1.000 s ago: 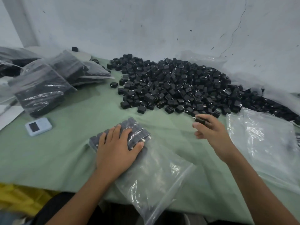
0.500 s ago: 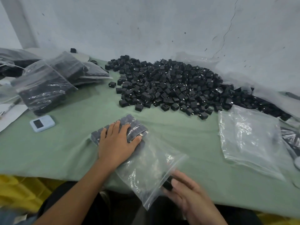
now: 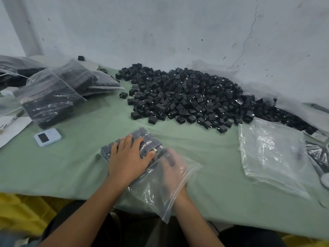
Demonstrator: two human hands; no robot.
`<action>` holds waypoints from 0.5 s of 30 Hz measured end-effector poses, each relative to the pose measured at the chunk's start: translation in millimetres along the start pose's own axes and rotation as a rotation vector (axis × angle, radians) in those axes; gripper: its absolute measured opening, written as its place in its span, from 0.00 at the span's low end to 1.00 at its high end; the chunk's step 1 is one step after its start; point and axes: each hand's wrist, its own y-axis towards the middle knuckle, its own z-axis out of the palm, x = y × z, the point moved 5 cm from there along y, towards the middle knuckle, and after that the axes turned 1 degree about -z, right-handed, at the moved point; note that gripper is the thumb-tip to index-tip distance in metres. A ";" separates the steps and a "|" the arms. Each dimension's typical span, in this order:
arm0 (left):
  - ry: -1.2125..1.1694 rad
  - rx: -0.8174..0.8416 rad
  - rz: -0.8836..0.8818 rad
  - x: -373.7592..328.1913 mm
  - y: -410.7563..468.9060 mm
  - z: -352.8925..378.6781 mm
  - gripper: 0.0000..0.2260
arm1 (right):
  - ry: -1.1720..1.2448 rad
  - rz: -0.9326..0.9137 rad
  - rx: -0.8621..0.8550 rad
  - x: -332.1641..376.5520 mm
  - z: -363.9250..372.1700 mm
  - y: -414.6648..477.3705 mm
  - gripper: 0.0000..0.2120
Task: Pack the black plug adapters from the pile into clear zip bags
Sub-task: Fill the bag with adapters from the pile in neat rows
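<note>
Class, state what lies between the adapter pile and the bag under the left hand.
Only bare green cloth, seen in the head view, separates the pile from the bag.

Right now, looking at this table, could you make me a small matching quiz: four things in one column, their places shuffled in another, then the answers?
Things
1. loose pile of black plug adapters
2. small pale-blue device with a dark screen
3. stack of empty clear zip bags
4. partly filled clear zip bag

Places
A. under the left hand, nearest the person
B. at the right of the green cloth
C. at the back, against the white wall
D. at the left, in front of the full bags

Pairs: 1-C, 2-D, 3-B, 4-A.
</note>
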 end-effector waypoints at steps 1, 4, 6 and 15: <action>0.002 -0.001 0.001 0.1 0.1 0.1 0.33 | -0.044 -0.035 -0.018 -2.0 3.3 0.1 0.13; 0.003 -0.006 0.005 0.2 -0.6 -0.3 0.33 | -0.140 -0.043 -0.056 -11.2 6.1 -1.5 0.12; 0.002 -0.005 0.005 -0.3 -1.0 -0.8 0.33 | -0.232 -0.061 -0.026 -16.0 2.7 0.3 0.12; 0.006 0.007 0.005 -2.5 -1.4 -3.0 0.32 | -0.274 -0.105 0.036 -14.2 3.1 -0.1 0.12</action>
